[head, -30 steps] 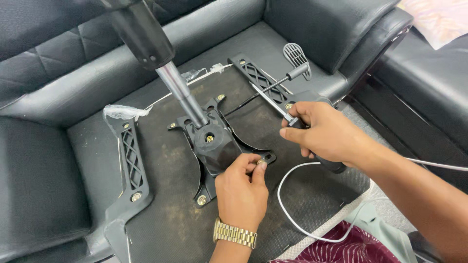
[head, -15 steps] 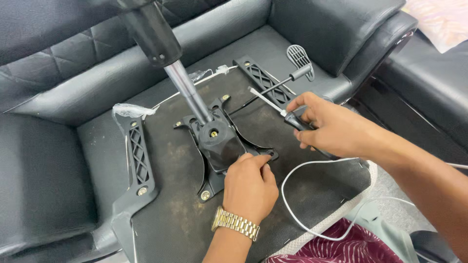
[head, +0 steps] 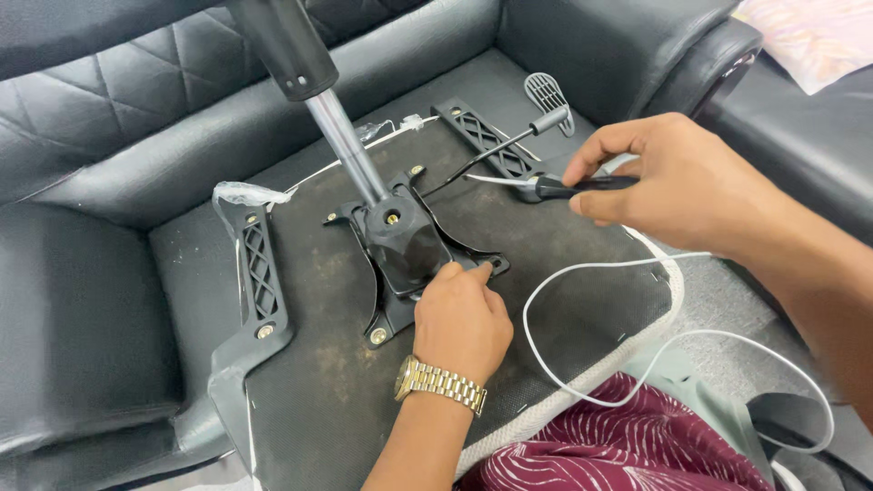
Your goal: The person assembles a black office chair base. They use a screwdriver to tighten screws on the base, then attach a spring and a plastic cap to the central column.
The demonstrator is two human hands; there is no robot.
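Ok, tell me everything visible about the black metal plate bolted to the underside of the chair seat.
The mounting plate is black, glossy metal with a raised centre and four splayed arms ending in brass-coloured bolts. It lies flat on the upturned seat base, between two black latticed armrest brackets. A chrome gas cylinder rises tilted from its socket. The left hand presses fingertips on its near edge; the right hand holds a screwdriver beside it.

furniture: black quilted leather sofa (head: 109, 118) (glossy) | floor: grey (head: 727, 300) | light: even

Upturned chair seat (head: 346, 400) on sofa (head: 91, 300)
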